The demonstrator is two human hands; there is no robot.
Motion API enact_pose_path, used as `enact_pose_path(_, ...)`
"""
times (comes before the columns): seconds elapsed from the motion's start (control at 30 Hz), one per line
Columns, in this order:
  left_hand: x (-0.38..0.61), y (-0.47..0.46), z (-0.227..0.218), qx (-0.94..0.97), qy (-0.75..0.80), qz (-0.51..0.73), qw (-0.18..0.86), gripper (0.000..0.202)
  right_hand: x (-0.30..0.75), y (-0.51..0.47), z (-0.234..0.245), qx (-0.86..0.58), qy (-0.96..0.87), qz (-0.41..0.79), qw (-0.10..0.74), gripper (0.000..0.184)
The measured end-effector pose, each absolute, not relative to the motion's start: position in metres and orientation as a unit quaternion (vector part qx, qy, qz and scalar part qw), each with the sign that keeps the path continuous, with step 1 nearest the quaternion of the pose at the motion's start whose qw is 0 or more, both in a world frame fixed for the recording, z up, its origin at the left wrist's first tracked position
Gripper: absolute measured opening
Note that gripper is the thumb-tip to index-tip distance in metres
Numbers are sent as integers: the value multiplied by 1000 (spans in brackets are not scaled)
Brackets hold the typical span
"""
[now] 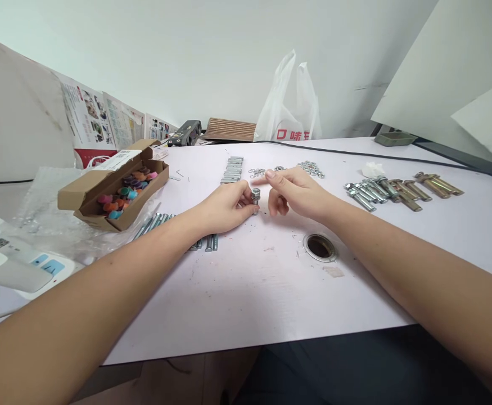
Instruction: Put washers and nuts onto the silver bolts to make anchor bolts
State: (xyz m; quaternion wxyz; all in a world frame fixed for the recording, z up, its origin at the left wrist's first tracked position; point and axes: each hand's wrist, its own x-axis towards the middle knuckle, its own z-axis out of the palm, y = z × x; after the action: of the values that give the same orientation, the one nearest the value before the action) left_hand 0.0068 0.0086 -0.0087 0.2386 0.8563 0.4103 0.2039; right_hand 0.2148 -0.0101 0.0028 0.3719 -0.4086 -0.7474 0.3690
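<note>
Between its thumb and fingers, my left hand [231, 208] grips an expansion bolt [256, 194] standing upright, its nut end on top. Just right of it is my right hand [296, 194], index finger stretched toward the bolt and the other fingers loosely curled; I see nothing in it. Behind my left hand lies a row of silver metal sleeves [233, 169]. Small washers [257, 172] and a heap of nuts [311, 169] lie beyond my right hand. Long bolts [211, 243] are spread under my left forearm, which partly hides them.
At left stand an open cardboard box [71, 198] of coloured caps and a white power strip [22, 270]. Silver bolts [366, 194] and yellowish bolts [439, 185] lie at right. A round hole [320, 247] pierces the table. A plastic bag [290, 107] and a black cable [355, 152] are behind.
</note>
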Motion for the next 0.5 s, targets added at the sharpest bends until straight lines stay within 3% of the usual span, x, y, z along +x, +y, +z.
enact_pose_path(0.17, 8, 9, -9, 852, 408, 211, 251, 18, 217, -8, 5, -440, -704, 299, 470, 76)
enact_pose_path(0.3, 8, 9, -8, 854, 408, 212, 245, 18, 215, -9, 4, -433, -713, 351, 426, 62)
enact_pose_path(0.4, 7, 10, -9, 854, 406, 211, 248, 18, 213, -9, 4, -433, -731, 374, 372, 64)
enact_pose_path(0.5, 6, 12, -10, 851, 403, 214, 260, 19, 215, -8, 5, -440, -722, 315, 431, 73)
